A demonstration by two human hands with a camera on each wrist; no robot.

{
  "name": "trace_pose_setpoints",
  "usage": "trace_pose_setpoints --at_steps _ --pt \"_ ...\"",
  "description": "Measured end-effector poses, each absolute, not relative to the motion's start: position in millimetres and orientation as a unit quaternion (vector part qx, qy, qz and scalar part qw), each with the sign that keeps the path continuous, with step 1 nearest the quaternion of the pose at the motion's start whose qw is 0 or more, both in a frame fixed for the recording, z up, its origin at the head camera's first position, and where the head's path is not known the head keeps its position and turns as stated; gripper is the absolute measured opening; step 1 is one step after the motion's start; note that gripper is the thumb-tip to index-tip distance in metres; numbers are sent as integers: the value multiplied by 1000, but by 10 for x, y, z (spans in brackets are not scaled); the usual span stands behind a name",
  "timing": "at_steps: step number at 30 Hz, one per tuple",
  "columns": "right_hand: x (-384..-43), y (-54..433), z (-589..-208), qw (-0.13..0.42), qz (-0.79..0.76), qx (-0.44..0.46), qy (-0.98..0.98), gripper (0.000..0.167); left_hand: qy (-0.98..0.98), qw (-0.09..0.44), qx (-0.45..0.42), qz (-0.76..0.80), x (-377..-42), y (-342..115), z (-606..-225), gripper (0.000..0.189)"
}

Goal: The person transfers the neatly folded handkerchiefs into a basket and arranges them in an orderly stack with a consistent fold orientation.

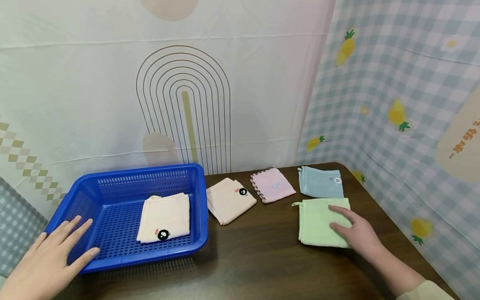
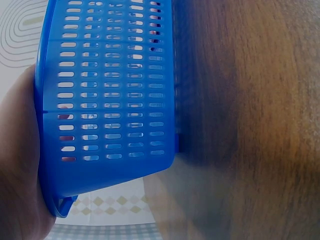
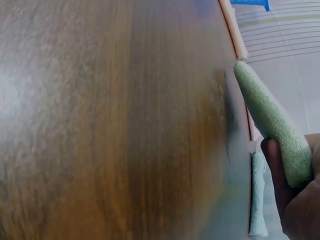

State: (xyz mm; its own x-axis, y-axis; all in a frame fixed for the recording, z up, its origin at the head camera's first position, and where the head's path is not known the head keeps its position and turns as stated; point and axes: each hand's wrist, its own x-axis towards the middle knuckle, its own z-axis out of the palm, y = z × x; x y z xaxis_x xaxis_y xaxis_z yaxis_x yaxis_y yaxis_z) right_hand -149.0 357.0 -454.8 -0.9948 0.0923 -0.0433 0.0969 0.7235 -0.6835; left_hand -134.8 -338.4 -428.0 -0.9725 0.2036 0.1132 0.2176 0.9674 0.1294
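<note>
My right hand (image 1: 360, 234) grips a folded light green towel (image 1: 316, 221) by its right side, thumb and a finger on top, other fingers underneath. In the right wrist view the green towel (image 3: 267, 110) is tilted and raised off the table. My left hand (image 1: 48, 260) lies with spread fingers over the left front corner of a blue plastic basket (image 1: 147, 256). The left wrist view shows that hand at the rim, beside the slotted basket wall (image 2: 110, 172). Inside the basket lies a folded cream towel (image 1: 165, 214) with a black round eye patch.
Right of the basket lie a folded cream-pink towel (image 1: 231, 203), a pink towel (image 1: 274, 184) with a checked edge and a blue towel (image 1: 320, 182) behind the green one. The dark wooden table (image 1: 251, 273) meets patterned cloth walls (image 1: 270, 97) at the back and right.
</note>
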Motion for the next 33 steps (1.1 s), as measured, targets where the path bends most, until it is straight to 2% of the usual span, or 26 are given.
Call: trace_pose_setpoints --at_steps 33 --pt "-1538 3222 -4291 -32 -407 38 912 62 -990 56 -107 -71 -1352 -3381 -4276 83"
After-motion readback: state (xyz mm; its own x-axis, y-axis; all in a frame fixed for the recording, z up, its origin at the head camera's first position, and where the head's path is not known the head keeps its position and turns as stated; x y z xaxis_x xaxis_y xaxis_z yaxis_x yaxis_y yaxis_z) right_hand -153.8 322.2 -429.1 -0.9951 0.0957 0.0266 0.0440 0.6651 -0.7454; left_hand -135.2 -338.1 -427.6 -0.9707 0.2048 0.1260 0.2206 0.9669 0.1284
